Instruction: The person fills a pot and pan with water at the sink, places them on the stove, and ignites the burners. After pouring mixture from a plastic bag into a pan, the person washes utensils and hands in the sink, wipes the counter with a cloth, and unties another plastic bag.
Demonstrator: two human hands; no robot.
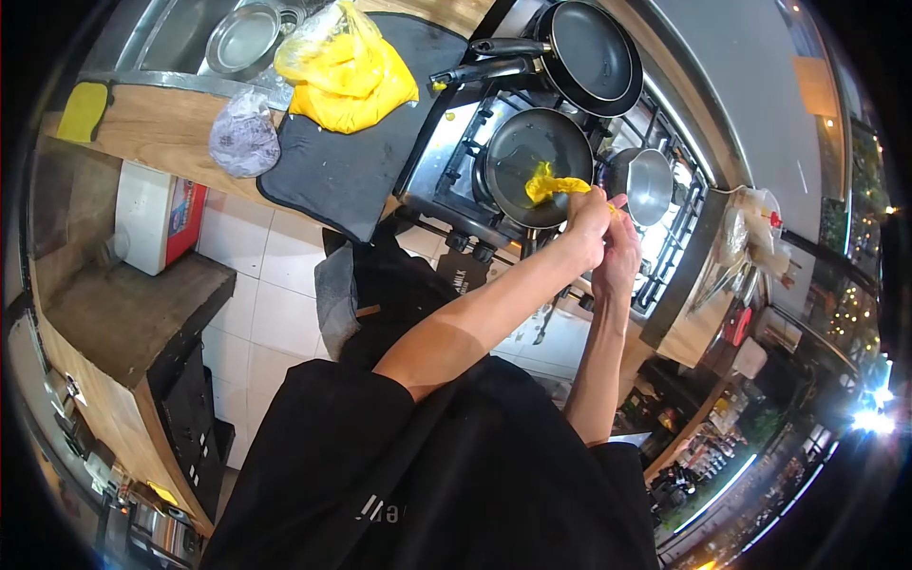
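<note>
A soft yellow item [567,185] stretches from my hands over the black frying pan [513,152] on the stove; its far end lies above or against yellow matter in the pan, and which one is unclear. My left hand [589,224] is closed around its near end. Right beside it, my right hand [619,249] is closed too, its fingertips touching the left hand and a small yellow bit showing between them. A steel pot [650,187] sits just right of my hands on the stove.
Two stacked black pans [594,57] occupy the back burner. On the left, a yellow-filled plastic bag [356,85] rests on a dark mat [328,180], near a smaller wrapped bundle [244,135]. Plastic bags [755,233] lie right of the stove.
</note>
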